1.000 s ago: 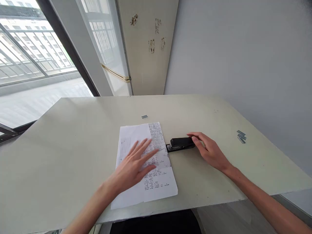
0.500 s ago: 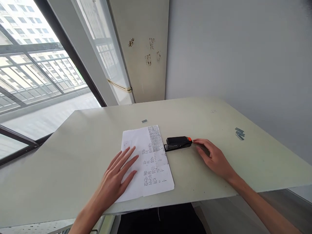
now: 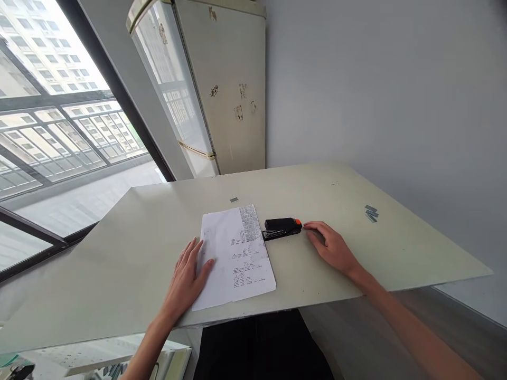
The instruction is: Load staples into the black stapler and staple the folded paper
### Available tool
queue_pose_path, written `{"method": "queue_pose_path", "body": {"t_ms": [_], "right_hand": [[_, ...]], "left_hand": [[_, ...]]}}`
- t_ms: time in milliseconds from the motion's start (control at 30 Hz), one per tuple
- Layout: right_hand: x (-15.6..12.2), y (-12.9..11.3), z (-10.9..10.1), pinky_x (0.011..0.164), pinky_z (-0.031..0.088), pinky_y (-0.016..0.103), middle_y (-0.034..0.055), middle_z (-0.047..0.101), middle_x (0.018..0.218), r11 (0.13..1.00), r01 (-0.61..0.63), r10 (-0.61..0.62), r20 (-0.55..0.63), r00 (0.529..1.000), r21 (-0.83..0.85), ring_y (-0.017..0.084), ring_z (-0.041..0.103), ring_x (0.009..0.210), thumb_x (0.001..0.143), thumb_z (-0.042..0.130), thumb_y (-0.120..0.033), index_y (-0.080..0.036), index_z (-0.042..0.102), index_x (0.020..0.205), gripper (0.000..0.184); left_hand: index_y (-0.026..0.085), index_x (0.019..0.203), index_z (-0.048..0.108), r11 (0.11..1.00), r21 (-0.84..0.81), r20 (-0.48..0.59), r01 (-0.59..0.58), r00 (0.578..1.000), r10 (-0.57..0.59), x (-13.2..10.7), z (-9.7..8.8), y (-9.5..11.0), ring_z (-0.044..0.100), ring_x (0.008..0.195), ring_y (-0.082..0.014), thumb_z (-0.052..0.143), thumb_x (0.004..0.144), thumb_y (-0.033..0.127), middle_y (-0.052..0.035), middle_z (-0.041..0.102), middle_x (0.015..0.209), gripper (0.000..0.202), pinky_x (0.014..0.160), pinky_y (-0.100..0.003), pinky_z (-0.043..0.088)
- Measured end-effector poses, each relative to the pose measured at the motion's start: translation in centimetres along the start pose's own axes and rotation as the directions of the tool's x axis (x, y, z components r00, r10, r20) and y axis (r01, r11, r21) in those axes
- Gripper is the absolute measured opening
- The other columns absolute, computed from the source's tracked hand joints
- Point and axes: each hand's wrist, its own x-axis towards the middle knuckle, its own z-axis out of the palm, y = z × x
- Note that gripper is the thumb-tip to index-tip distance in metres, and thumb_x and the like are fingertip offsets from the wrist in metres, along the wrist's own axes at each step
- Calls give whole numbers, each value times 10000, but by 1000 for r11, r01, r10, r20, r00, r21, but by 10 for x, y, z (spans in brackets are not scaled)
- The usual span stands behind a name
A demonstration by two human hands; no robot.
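A white sheet of paper (image 3: 222, 258) with printed text lies on the table. My left hand (image 3: 186, 279) rests along its left edge, fingers straight and thumb out over the sheet. At the paper's right edge sits a black stapler (image 3: 282, 226) with an orange-red patch at its rear. Its front end meets the paper; whether it reaches under the sheet I cannot tell. My right hand (image 3: 332, 247) lies to the right of the stapler, fingers stretched out and loosely bent, fingertips at the rear end. Nothing is gripped in either hand.
Several strips of staples (image 3: 371, 212) lie on the right of the pale table (image 3: 317, 285), and one short strip (image 3: 234, 200) lies behind the paper. A worn refrigerator (image 3: 233, 63) stands beyond the far edge, and a window is at the left.
My left hand has slid left from the middle of the paper to its left edge, its fingers closer together. The camera view has shifted. My right hand stays by the stapler's rear.
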Motion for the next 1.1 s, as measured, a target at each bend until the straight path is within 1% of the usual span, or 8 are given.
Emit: {"method": "queue_pose_path", "body": {"t_ms": [133, 233, 500, 733, 833, 900, 967, 1100], "right_hand": [[-1, -2, 1, 940, 553, 430, 110, 679, 1326, 1000, -3, 3, -16, 1000, 22, 280, 638, 1210, 1033, 462, -511, -245, 648, 1237, 384], [-1, -3, 2, 1024, 519, 444, 107, 677, 1329, 999, -12, 13, -12, 1000, 33, 271, 636, 1225, 1024, 497, -509, -240, 626, 1258, 379], [-1, -1, 4, 1062, 502, 465, 115, 663, 1342, 1000, 8, -8, -7, 1000, 7, 280, 625, 1238, 1027, 505, -503, -242, 603, 1276, 375], [-2, 6, 7, 1080, 508, 498, 88, 657, 1368, 1000, 2, -2, -3, 1000, -9, 308, 625, 1262, 1010, 531, -518, -300, 596, 1301, 370], [0, 8, 7, 1095, 502, 506, 79, 646, 1391, 1000, 4, -3, 19, 1000, -9, 312, 618, 1276, 1001, 559, -506, -321, 560, 1354, 399], [5, 7, 7, 1080, 511, 515, 79, 634, 1407, 1000, 1, 0, 49, 999, -10, 312, 624, 1254, 992, 583, -497, -334, 527, 1399, 442], [14, 6, 8, 1061, 521, 523, 79, 623, 1421, 1000, -3, 3, 90, 996, -3, 310, 635, 1216, 972, 620, -500, -342, 502, 1429, 498], [43, 0, 9, 1102, 492, 514, 87, 611, 1444, 994, 18, -41, 222, 974, 105, 314, 613, 1263, 912, 703, -544, -324, 528, 1433, 592]], "left_hand": [[210, 1566, 410, 999, 33, 7, 8, 1000, -8, 2, 4, 1, 306, 1562, -357, 472, 1033, 573, -150, 430, 1640, 648, 1232, -611, 328], [208, 1553, 422, 999, 37, 7, 9, 1000, -9, 1, 4, 2, 307, 1562, -360, 464, 1032, 576, -144, 457, 1623, 639, 1228, -613, 335], [218, 1542, 428, 1000, 13, 7, 7, 1000, -7, 1, 3, 4, 305, 1564, -352, 462, 1038, 562, -109, 475, 1617, 612, 1242, -610, 315], [235, 1562, 418, 999, 5, 8, 54, 999, -54, -2, 7, -1, 289, 1572, -336, 470, 1032, 568, -79, 469, 1624, 628, 1252, -594, 311], [254, 1574, 398, 998, -25, 7, 59, 998, -59, 1, 6, -2, 309, 1564, -338, 488, 1028, 556, -74, 469, 1625, 631, 1233, -593, 348], [268, 1574, 397, 998, -52, -3, 46, 999, -46, 10, 5, 1, 334, 1553, -336, 499, 1027, 541, -71, 468, 1624, 620, 1214, -581, 384], [281, 1546, 438, 997, -78, -18, 5, 1000, -7, 24, 4, 5, 357, 1541, -332, 515, 1023, 531, -64, 490, 1607, 584, 1197, -564, 411], [287, 1411, 578, 988, -125, -5, -86, 996, 86, 72, 8, 18, 412, 1504, -323, 514, 1025, 516, -44, 601, 1501, 453, 1174, -540, 432]]}}
